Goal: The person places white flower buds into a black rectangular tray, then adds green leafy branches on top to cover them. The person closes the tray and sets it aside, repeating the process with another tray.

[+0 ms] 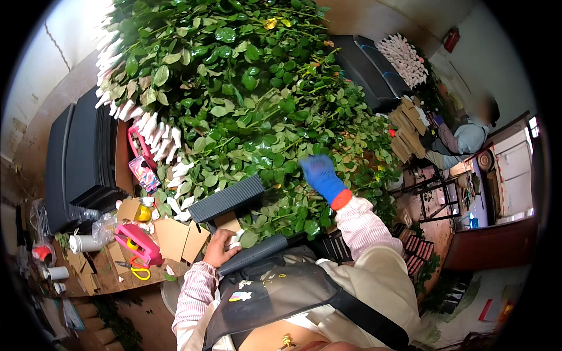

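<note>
Blue-gloved right hand (321, 175) reaches into heap of green leafy stems (252, 111) w/ white paper-wrapped ends, fingers' state can't tell (blurred). Bare left hand (221, 247) w/ fingers curled round a white-wrapped stem end (236, 240), by dark ribbed plastic tray (227, 198). Pink tape dispenser (138, 241) & yellow scissors (138, 272) at brown desk's (105, 278) front edge.

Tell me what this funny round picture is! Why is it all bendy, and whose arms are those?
A camera worn on a person's head took it, looking down; its wide lens bends the edges. The arms are that person's own. The right hand, in a blue glove, reaches into a big heap of green leafy stems with white-wrapped ends. The bare left hand holds something small and white by a dark ribbed tray. On the table lie yellow scissors, a pink tool and cardboard pieces. Another person sits far off.
</note>
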Demonstrator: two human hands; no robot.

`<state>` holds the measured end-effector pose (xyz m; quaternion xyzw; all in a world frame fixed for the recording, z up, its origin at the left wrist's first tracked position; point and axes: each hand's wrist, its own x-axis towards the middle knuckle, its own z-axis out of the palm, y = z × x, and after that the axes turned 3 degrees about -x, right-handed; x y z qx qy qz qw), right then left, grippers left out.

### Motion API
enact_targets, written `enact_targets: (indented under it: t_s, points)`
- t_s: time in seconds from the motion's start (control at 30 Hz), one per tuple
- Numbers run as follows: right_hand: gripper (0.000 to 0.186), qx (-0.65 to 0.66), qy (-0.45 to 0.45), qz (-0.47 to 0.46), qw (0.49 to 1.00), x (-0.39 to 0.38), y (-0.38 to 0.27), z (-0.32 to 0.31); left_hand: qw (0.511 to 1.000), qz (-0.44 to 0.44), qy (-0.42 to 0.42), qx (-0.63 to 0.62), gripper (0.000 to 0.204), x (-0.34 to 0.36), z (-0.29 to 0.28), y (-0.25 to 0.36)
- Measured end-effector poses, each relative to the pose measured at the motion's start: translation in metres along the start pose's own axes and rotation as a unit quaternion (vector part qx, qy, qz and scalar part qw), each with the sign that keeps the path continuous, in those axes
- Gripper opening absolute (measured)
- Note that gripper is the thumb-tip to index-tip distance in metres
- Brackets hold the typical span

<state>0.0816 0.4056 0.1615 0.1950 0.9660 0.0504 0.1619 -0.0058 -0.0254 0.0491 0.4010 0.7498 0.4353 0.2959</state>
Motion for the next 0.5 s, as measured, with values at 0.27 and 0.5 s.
enact_targets:
  t_s: [0.27, 0.5]
  points:
    - [0.034, 0.084, 0.094, 0.007, 0.992, 0.076, 0.016, -0.045, 0.993, 0.055, 0.037, 0.099, 0.035, 0.012, 0.001, 0.009]
    - [0.067, 0.062, 0.43, -0.175, 0.884, -0.016, 0.047, -0.13, 0.997, 0.049, 0.006, 0.06, 0.032, 0.004, 0.001, -0.012]
